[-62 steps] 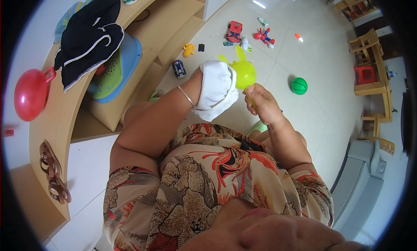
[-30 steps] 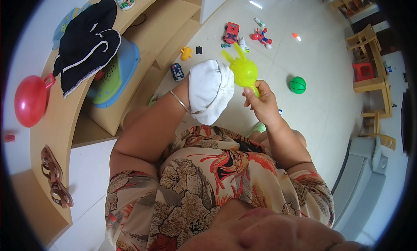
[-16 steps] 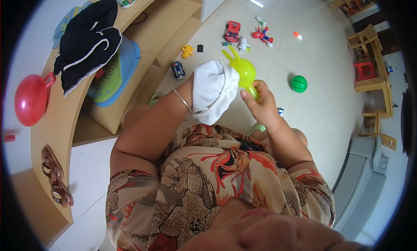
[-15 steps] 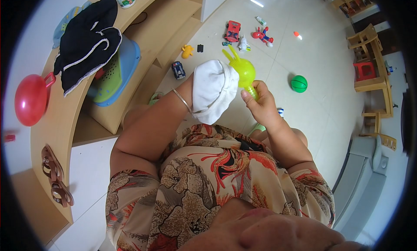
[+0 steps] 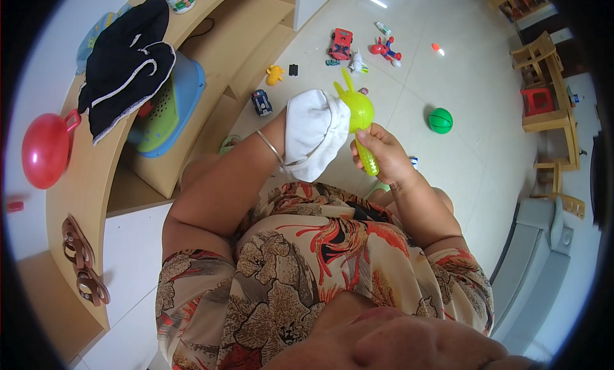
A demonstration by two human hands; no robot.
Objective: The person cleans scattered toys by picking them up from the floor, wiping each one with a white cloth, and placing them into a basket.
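A white cloth hat (image 5: 313,136) covers my left hand, so its fingers are hidden; only the wrist with a bracelet (image 5: 270,146) shows below the cloth. My right hand (image 5: 389,154) is closed around the textured handle of a yellow-green plastic toy (image 5: 359,111). The toy has a rounded head with long thin prongs on top, held beside the hat's rim. Whether the head touches the hat, I cannot tell.
Over the floor lie a red toy car (image 5: 341,44), a red-and-blue figure (image 5: 386,50), a green ball (image 5: 440,120), a dark toy car (image 5: 261,102) and a yellow toy (image 5: 275,74). A wooden shelf (image 5: 150,204) stands left, a grey sofa (image 5: 527,274) right.
My right hand has shifted its hold on the yellow-green toy, whose handle now points down and shows more fully. The white hat on my left hand has barely moved.
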